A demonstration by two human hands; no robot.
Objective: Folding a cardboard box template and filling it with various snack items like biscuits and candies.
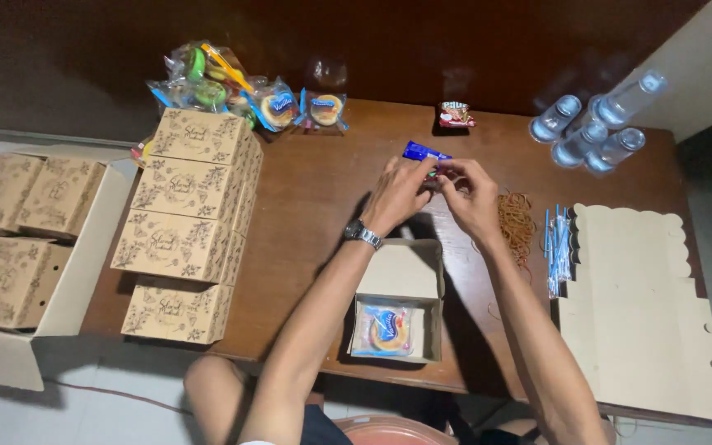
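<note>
Both hands meet above the middle of the brown table point(323, 189). The left hand point(401, 194) has its fingers curled nearly closed, pinching a small blue wrapped packet point(422, 152) whose end sticks out past the fingertips towards the far edge. The right hand point(471, 196) is likewise bent in close, its fingertips touching the same packet from the other side; how much of the packet each hand grips cannot be told. A wristwatch point(363, 234) sits on the left wrist. Directly below the hands stands an open cardboard box point(400, 276) holding one wrapped round snack point(387, 330) in clear and blue film. To the left, closed printed kraft boxes point(187, 222) lie in a stacked row, with more in a carton point(10, 239) beside the table. At the far edge lie wrapped snacks point(278, 105) and a small red-and-white packet point(456, 114). To the right are rubber bands point(516, 221), blue straws point(559, 247), sealed water cups point(595, 124), and flat unfolded box blanks point(644, 313).
</note>
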